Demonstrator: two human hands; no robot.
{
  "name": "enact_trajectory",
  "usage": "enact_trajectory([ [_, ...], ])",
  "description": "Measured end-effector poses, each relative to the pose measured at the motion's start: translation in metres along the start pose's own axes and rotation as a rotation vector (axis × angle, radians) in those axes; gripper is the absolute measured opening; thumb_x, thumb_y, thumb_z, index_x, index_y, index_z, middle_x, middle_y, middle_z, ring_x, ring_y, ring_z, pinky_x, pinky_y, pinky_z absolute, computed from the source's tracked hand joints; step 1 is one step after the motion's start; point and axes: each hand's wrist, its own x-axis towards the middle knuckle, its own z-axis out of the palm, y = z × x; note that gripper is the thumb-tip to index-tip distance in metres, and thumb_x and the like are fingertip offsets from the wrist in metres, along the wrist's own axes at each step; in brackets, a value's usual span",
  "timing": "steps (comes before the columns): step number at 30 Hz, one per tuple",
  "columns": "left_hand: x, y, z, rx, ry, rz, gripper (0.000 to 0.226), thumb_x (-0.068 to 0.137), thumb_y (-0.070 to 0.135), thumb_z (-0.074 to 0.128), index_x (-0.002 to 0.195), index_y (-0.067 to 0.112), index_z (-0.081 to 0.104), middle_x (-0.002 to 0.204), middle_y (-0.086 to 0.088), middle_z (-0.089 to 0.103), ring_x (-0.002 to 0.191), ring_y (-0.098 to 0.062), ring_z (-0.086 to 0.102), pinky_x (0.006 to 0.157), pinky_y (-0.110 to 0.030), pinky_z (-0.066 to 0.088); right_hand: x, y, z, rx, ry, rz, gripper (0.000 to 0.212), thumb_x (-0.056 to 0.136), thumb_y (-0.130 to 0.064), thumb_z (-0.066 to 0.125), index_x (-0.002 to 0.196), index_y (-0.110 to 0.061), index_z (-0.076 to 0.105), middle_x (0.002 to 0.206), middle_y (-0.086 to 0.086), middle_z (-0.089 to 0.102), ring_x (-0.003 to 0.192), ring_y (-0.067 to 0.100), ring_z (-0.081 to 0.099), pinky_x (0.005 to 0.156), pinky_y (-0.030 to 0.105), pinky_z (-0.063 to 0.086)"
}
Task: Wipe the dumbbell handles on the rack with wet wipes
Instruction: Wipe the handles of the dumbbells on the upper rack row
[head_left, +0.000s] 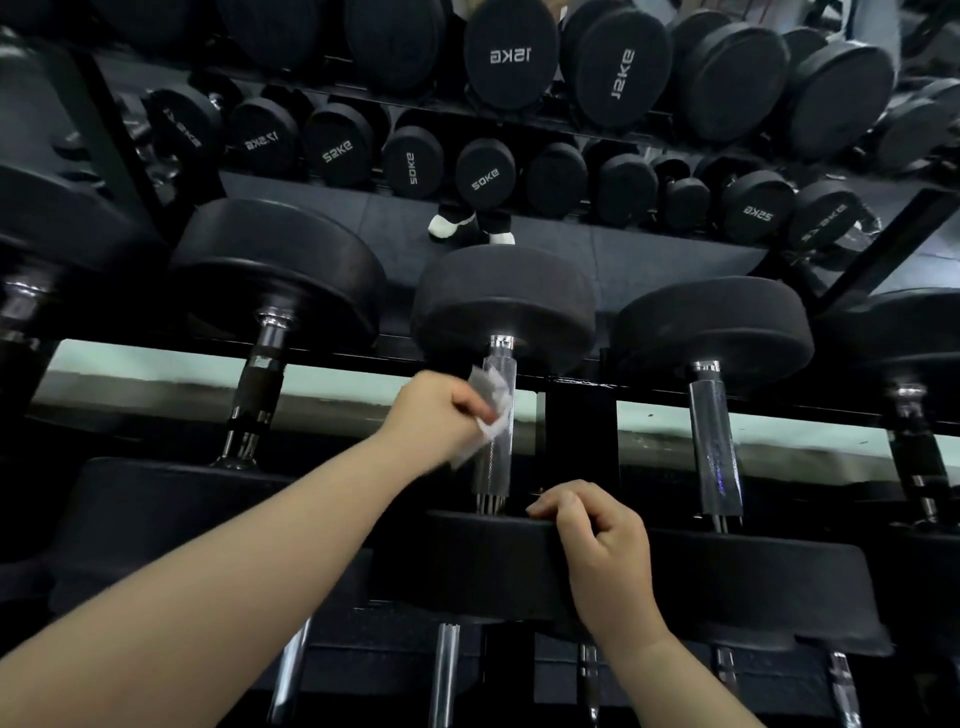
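Note:
A black dumbbell lies on the rack in the middle of the head view, its knurled chrome handle (497, 441) running away from me. My left hand (441, 410) pinches a white wet wipe (491, 410) and holds it against the left side of that handle, near the far head (504, 301). My right hand (597, 540) rests on the rim of the near head (467, 561), fingers curled over its top edge.
More dumbbells flank it: one with a chrome handle (716, 441) on the right, one with a dark handle (257, 384) on the left. A mirror behind the rack reflects rows of dumbbells (483, 174) and white shoes (449, 226). Lower-tier handles (444, 670) show below.

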Motion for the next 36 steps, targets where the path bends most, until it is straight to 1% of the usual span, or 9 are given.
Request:
enact_trajectory([
  [4, -0.01, -0.008, 0.004, -0.104, -0.09, -0.052, 0.011, 0.076, 0.011, 0.07, 0.07, 0.017, 0.065, 0.06, 0.007, 0.054, 0.056, -0.001, 0.052, 0.047, -0.003, 0.035, 0.0, 0.001, -0.001, -0.014, -0.01, -0.001, 0.033, 0.063, -0.044, 0.038, 0.055, -0.022, 0.061, 0.068, 0.004, 0.064, 0.072, 0.009, 0.058, 0.064, 0.008, 0.042],
  [6, -0.005, -0.009, 0.006, -0.288, -0.063, -0.155, 0.016, 0.077, 0.01, 0.069, 0.08, 0.02, 0.056, 0.07, 0.007, 0.056, 0.07, -0.009, 0.055, 0.054, -0.007, 0.041, 0.0, 0.001, -0.001, -0.013, -0.003, -0.007, 0.031, 0.064, -0.044, 0.038, 0.054, -0.025, 0.061, 0.067, 0.002, 0.063, 0.074, 0.01, 0.058, 0.065, 0.009, 0.042],
  [10, -0.001, -0.007, 0.013, -0.619, -0.123, -0.452, 0.029, 0.086, 0.023, 0.061, 0.108, 0.005, 0.059, 0.075, -0.002, 0.06, 0.066, -0.015, 0.057, 0.06, -0.023, 0.046, 0.0, 0.003, 0.0, -0.002, 0.029, -0.025, 0.029, 0.065, -0.041, 0.038, 0.05, -0.028, 0.06, 0.076, -0.004, 0.065, 0.076, 0.008, 0.059, 0.068, 0.008, 0.041],
  [14, 0.006, -0.005, 0.013, -0.589, -0.125, -0.49, 0.023, 0.089, 0.013, 0.056, 0.11, 0.007, 0.052, 0.089, -0.009, 0.06, 0.078, -0.02, 0.055, 0.062, -0.019, 0.043, 0.0, 0.003, 0.0, 0.018, 0.028, -0.014, 0.029, 0.064, -0.041, 0.038, 0.048, -0.029, 0.06, 0.075, -0.009, 0.066, 0.076, 0.007, 0.059, 0.068, 0.007, 0.041],
  [17, 0.011, -0.003, 0.006, -0.664, -0.17, -0.509, 0.018, 0.087, 0.009, 0.059, 0.1, 0.011, 0.048, 0.074, -0.004, 0.063, 0.076, -0.018, 0.056, 0.064, -0.019, 0.045, 0.0, 0.003, 0.0, 0.018, 0.029, -0.015, 0.029, 0.064, -0.041, 0.039, 0.048, -0.031, 0.06, 0.072, -0.013, 0.066, 0.076, 0.007, 0.059, 0.067, 0.008, 0.042],
  [22, -0.003, -0.002, 0.004, -0.367, -0.321, -0.441, 0.025, 0.077, 0.021, 0.07, 0.096, 0.011, 0.058, 0.078, -0.002, 0.059, 0.069, -0.013, 0.055, 0.061, -0.021, 0.044, 0.0, 0.003, 0.0, 0.019, 0.027, -0.018, 0.028, 0.064, -0.04, 0.038, 0.049, -0.03, 0.059, 0.071, -0.014, 0.066, 0.075, 0.007, 0.059, 0.067, 0.008, 0.042],
  [27, -0.006, -0.014, 0.004, -0.228, -0.261, -0.498, 0.042, 0.079, 0.015, 0.068, 0.115, 0.0, 0.053, 0.08, -0.004, 0.059, 0.072, -0.015, 0.056, 0.062, -0.023, 0.044, 0.0, 0.003, 0.0, 0.016, 0.038, -0.02, 0.028, 0.063, -0.04, 0.039, 0.048, -0.029, 0.059, 0.074, -0.012, 0.066, 0.075, 0.008, 0.059, 0.067, 0.008, 0.042],
  [32, 0.014, -0.011, -0.008, -0.612, -0.017, -0.564, 0.029, 0.092, 0.011, 0.05, 0.118, -0.002, 0.052, 0.097, -0.012, 0.057, 0.086, -0.023, 0.054, 0.064, -0.028, 0.043, 0.0, 0.003, 0.0, 0.013, 0.04, -0.022, 0.027, 0.063, -0.04, 0.039, 0.049, -0.028, 0.06, 0.073, -0.012, 0.066, 0.075, 0.007, 0.059, 0.067, 0.009, 0.042],
  [36, 0.028, 0.006, 0.0, -0.849, 0.019, -0.528, 0.026, 0.095, 0.007, 0.041, 0.115, -0.005, 0.052, 0.081, -0.01, 0.063, 0.063, -0.017, 0.055, 0.06, -0.027, 0.045, -0.001, 0.003, 0.001, 0.01, 0.047, -0.028, 0.028, 0.063, -0.04, 0.039, 0.049, -0.028, 0.06, 0.072, -0.013, 0.066, 0.074, 0.007, 0.059, 0.067, 0.008, 0.042],
])
